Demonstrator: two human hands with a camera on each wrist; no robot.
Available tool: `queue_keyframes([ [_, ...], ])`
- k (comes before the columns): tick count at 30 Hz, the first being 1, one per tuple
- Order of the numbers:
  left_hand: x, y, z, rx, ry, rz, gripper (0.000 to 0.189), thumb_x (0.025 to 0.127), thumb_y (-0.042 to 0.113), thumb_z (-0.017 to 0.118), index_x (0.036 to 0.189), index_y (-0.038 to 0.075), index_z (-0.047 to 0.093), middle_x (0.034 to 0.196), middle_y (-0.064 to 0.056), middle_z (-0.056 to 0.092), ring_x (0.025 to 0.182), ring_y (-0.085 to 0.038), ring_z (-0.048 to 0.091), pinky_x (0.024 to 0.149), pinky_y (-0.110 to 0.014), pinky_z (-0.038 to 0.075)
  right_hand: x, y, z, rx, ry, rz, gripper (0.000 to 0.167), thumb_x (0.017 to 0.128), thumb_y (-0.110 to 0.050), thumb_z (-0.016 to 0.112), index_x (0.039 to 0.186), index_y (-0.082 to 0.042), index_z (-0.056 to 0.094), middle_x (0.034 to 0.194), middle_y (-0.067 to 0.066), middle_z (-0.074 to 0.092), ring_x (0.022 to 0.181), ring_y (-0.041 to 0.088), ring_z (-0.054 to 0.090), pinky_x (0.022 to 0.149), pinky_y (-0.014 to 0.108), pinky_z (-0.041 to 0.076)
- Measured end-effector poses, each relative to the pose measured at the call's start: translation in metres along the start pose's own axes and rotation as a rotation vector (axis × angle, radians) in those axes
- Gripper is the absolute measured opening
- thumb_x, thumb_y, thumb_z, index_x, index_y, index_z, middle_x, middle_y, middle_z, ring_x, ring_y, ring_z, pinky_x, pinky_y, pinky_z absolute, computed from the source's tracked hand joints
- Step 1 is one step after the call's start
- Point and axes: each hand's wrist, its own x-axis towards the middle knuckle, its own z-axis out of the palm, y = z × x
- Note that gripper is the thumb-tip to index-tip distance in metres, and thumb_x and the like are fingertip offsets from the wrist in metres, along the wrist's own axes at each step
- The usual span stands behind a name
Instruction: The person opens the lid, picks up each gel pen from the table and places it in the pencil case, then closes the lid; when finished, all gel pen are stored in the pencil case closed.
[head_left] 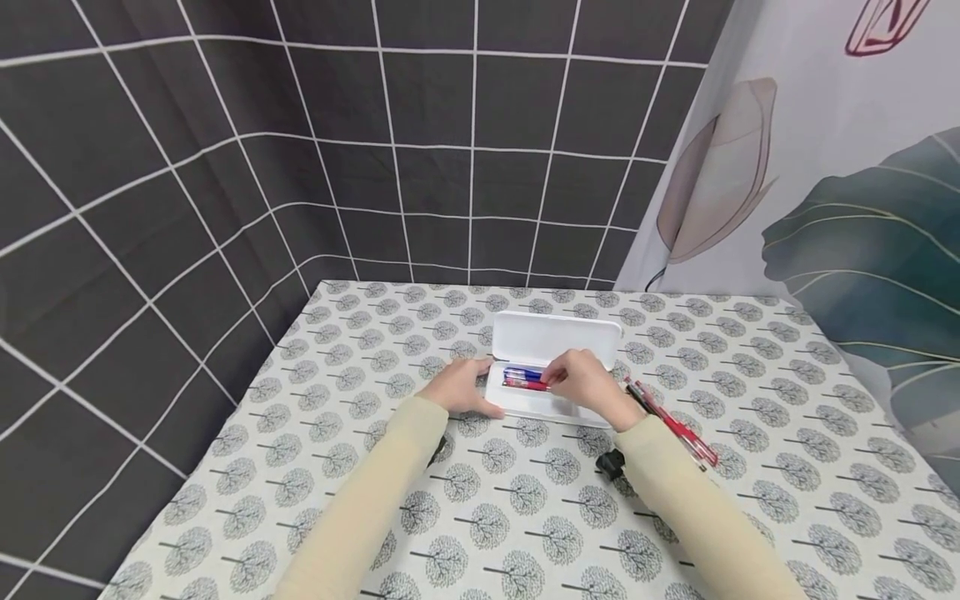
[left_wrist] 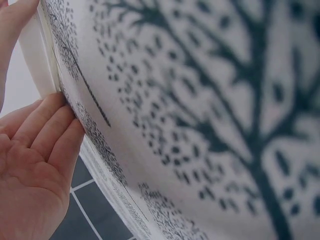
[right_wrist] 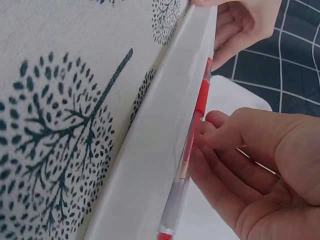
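A white pencil case (head_left: 536,403) lies on the table with its lid (head_left: 557,333) raised at the back. My left hand (head_left: 457,387) holds the case's left end, thumb at the near corner and fingers toward the far one. Inside the case, my right hand (head_left: 583,382) pinches a red pen (right_wrist: 196,117) between thumb and fingertips. The red pen lies lengthwise along the near wall in the right wrist view. Blue pens (head_left: 522,373) lie behind it in the case, partly hidden by the right hand.
Several red and dark pens (head_left: 678,425) lie in a loose bundle on the tree-patterned tablecloth (head_left: 487,533), right of the case beside my right forearm. A dark gridded curtain (head_left: 435,175) borders the table at the back and left; a floral cloth (head_left: 750,167) hangs at the right.
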Motion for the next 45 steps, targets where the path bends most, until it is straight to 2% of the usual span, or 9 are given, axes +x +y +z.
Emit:
queue_keyframes([
  [10, 0.001, -0.001, 0.001, 0.014, 0.002, -0.012, 0.11, 0.059, 0.04, 0.092, 0.149, 0.008, 0.039, 0.148, -0.007, 0.049, 0.138, -0.028, 0.044, 0.118, -0.043, 0.032, -0.005, 0.001, -0.002, -0.001, 0.022, -0.022, 0.02, 0.078, 0.008, 0.066, 0.092, -0.002, 0.076, 0.085, 0.007, 0.075, 0.076, 0.016, 0.069, 0.074, 0.031, 0.059],
  [28, 0.002, -0.003, 0.002, 0.02, 0.009, 0.003, 0.11, 0.059, 0.041, 0.092, 0.149, 0.006, 0.039, 0.147, -0.007, 0.05, 0.137, -0.029, 0.045, 0.118, -0.044, 0.032, -0.015, 0.01, -0.004, 0.033, 0.041, 0.018, 0.019, 0.075, 0.004, 0.07, 0.092, -0.001, 0.076, 0.084, 0.007, 0.074, 0.075, 0.015, 0.067, 0.072, 0.03, 0.059],
  [37, 0.0, -0.001, 0.002, 0.017, 0.01, -0.013, 0.111, 0.058, 0.041, 0.092, 0.149, 0.008, 0.038, 0.148, -0.007, 0.049, 0.138, -0.03, 0.044, 0.118, -0.046, 0.031, -0.02, 0.017, -0.008, 0.063, 0.053, 0.031, 0.022, 0.075, 0.004, 0.069, 0.096, 0.001, 0.075, 0.086, 0.009, 0.074, 0.077, 0.017, 0.068, 0.073, 0.031, 0.059],
  [45, 0.0, -0.001, 0.002, 0.018, 0.009, -0.016, 0.111, 0.058, 0.04, 0.092, 0.149, 0.007, 0.038, 0.148, -0.007, 0.049, 0.138, -0.03, 0.044, 0.118, -0.045, 0.031, -0.026, 0.02, -0.013, 0.088, 0.031, 0.062, 0.025, 0.076, 0.005, 0.068, 0.101, 0.003, 0.073, 0.09, 0.011, 0.074, 0.08, 0.018, 0.067, 0.076, 0.032, 0.059],
])
